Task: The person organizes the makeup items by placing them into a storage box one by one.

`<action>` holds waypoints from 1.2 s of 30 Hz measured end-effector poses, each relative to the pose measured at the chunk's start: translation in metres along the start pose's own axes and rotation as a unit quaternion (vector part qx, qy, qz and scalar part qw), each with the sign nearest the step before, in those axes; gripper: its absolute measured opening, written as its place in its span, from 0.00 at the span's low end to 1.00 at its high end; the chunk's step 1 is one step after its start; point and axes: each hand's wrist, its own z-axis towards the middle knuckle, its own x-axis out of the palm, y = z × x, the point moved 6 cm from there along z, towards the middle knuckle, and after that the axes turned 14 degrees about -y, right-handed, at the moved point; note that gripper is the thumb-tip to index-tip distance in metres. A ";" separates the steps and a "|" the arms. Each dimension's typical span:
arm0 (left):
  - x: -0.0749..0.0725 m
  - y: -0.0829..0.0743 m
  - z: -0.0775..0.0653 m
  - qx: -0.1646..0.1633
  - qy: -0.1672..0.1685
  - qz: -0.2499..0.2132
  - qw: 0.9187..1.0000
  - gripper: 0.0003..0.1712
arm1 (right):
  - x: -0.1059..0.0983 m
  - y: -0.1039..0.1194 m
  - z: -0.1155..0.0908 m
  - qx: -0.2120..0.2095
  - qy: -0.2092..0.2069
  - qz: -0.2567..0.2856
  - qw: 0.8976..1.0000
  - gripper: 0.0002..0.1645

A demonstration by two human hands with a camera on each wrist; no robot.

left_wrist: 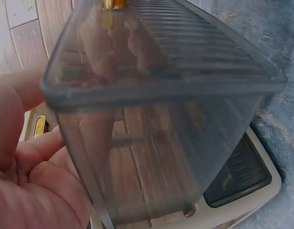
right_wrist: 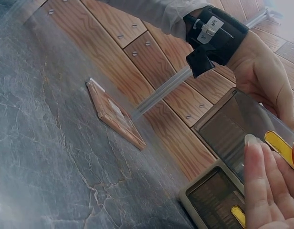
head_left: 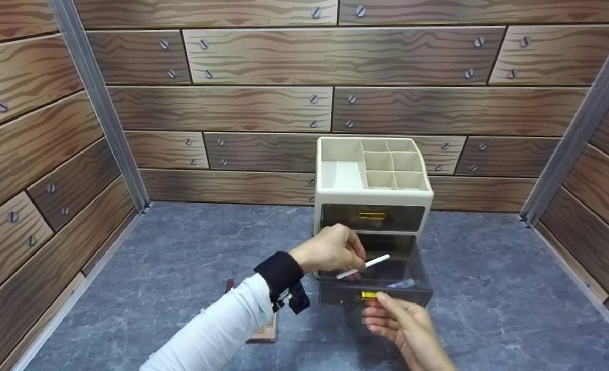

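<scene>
A cream desktop organizer point(head_left: 321, 198) stands toward the back, its smoky see-through drawer point(head_left: 423, 298) pulled out. Over that drawer, my left hand point(head_left: 332, 250) pinches a slim white stick point(head_left: 379, 260), tilted up to the right. In the left wrist view the left hand point(left_wrist: 37, 181) is beside the drawer wall, with the stick out of sight. My right hand point(head_left: 407, 324) pinches the gold handle point(head_left: 368, 296) on the drawer front between thumb and fingers. Inside the drawer lies a small pale bluish, clear item point(head_left: 401, 284).
Another drawer point(head_left: 343, 216) above is closed; a further closed drawer point(right_wrist: 216, 200) shows below. Open compartments point(head_left: 381, 179) top the organizer. A pinkish-brown palette point(head_left: 267, 332) and a dark red item point(head_left: 229, 285) lie left, partly behind the left forearm. Wood-patterned walls point(head_left: 232, 108) surround the grey tabletop point(head_left: 180, 247).
</scene>
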 end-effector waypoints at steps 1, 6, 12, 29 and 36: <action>0.000 0.000 0.000 0.007 -0.001 0.014 1.000 0.04 | 0.001 0.000 0.000 -0.003 0.001 -0.001 1.000 0.18; 0.002 -0.004 0.000 0.045 -0.002 0.070 0.997 0.03 | 0.002 0.000 0.001 -0.006 0.006 -0.004 1.000 0.17; 0.013 -0.012 0.002 0.068 0.009 0.113 0.991 0.07 | -0.002 0.002 0.000 -0.009 0.001 -0.006 1.000 0.17; -0.010 -0.008 -0.006 0.033 -0.036 -0.037 0.998 0.07 | 0.002 0.004 0.000 -0.023 0.001 -0.009 1.000 0.17; -0.036 0.009 -0.020 0.020 -0.061 -0.087 0.994 0.09 | -0.001 0.001 -0.002 -0.022 0.009 -0.005 1.000 0.17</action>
